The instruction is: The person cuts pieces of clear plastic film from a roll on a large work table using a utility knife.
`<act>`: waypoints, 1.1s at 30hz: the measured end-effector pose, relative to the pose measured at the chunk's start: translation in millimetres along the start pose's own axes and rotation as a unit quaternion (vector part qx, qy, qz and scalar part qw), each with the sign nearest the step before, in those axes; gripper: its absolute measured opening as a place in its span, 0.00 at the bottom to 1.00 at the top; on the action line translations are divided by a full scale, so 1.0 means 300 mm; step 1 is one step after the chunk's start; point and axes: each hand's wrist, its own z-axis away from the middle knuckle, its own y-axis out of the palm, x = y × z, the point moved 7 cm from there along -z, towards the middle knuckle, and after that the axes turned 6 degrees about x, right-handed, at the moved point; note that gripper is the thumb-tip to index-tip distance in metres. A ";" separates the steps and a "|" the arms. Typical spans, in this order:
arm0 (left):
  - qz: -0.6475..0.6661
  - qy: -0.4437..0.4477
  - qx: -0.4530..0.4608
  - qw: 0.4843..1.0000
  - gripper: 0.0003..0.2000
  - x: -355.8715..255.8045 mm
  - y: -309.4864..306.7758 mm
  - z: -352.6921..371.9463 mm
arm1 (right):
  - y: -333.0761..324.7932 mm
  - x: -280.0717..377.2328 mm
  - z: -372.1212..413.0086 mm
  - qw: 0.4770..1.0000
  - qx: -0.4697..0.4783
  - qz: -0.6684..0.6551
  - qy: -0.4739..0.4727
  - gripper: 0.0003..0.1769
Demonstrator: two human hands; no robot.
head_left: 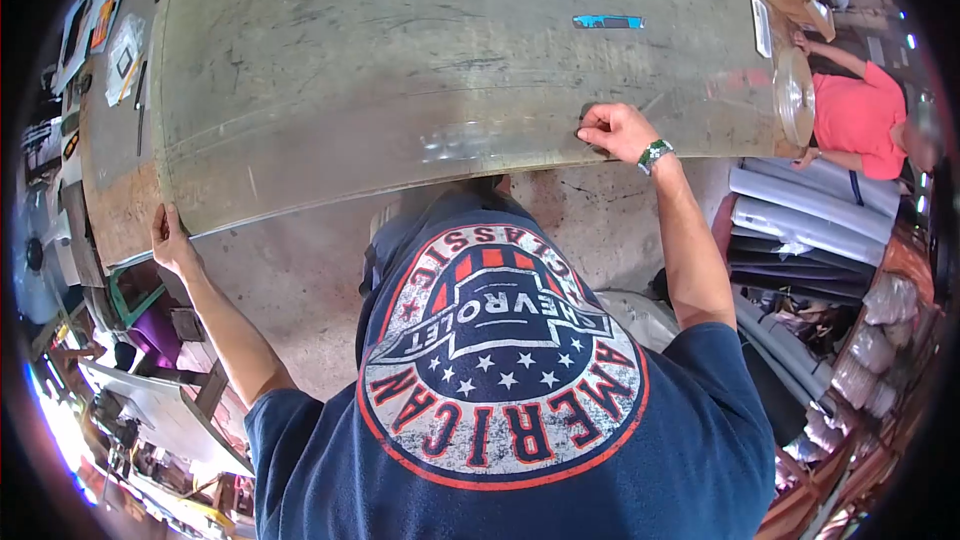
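A sheet of clear plastic [450,145] lies over the worktable [380,50], showing mainly by its shine. It reaches toward a clear roll [793,95] at the table's right end. At the front left corner, my left hand [175,243] is closed, thumb and fingers pinching the sheet's edge. My right hand [617,132] is over the front part of the table, right of centre, with fingertips pinched together. What lies between those fingertips is too small to make out. Beyond it, a blue cutter-like tool [608,22] rests on the tabletop.
A co-worker in a red shirt [860,120] stands at the right end, hands beside the clear roll. Several wrapped rolls [810,205] are stacked at the right. Small tools and a plastic bag [124,60] lie on the left side. A white panel [160,410] leans at lower left.
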 end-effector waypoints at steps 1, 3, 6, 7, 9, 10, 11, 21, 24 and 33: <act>0.016 0.013 0.001 1.000 0.22 -0.001 0.001 -0.005 | -0.003 -0.022 0.002 1.000 -0.004 -0.004 -0.005 0.13; 0.012 0.021 -0.004 1.000 0.22 -0.014 0.004 -0.004 | -0.007 -0.028 0.002 1.000 -0.005 0.010 0.004 0.13; 0.032 0.017 0.000 0.999 0.20 -0.001 0.005 -0.010 | -0.012 0.001 0.010 0.999 -0.019 0.039 -0.012 0.15; 0.037 0.016 0.000 0.999 0.20 0.004 0.004 -0.013 | -0.009 0.021 0.007 0.998 -0.026 0.050 -0.023 0.16; 0.044 0.018 0.002 0.999 0.20 0.015 0.000 -0.025 | -0.001 0.054 0.000 0.999 -0.016 0.049 -0.006 0.16; 0.046 0.019 0.004 0.999 0.20 0.020 -0.002 -0.030 | 0.008 0.064 -0.005 0.999 -0.010 0.048 0.002 0.16; 0.048 0.020 0.005 0.999 0.20 0.026 -0.005 -0.034 | 0.012 0.075 -0.012 0.998 -0.019 0.057 -0.009 0.16; 0.019 0.016 -0.010 1.000 0.19 0.013 -0.008 -0.032 | 0.015 0.059 -0.030 0.998 -0.018 0.056 0.007 0.15; 0.034 0.022 -0.006 0.999 0.19 0.009 0.000 -0.029 | 0.013 0.049 -0.040 0.998 -0.019 0.055 0.001 0.16; -0.010 0.030 -0.013 0.999 0.17 0.011 -0.010 -0.054 | 0.004 0.023 -0.065 0.997 -0.015 0.072 0.010 0.20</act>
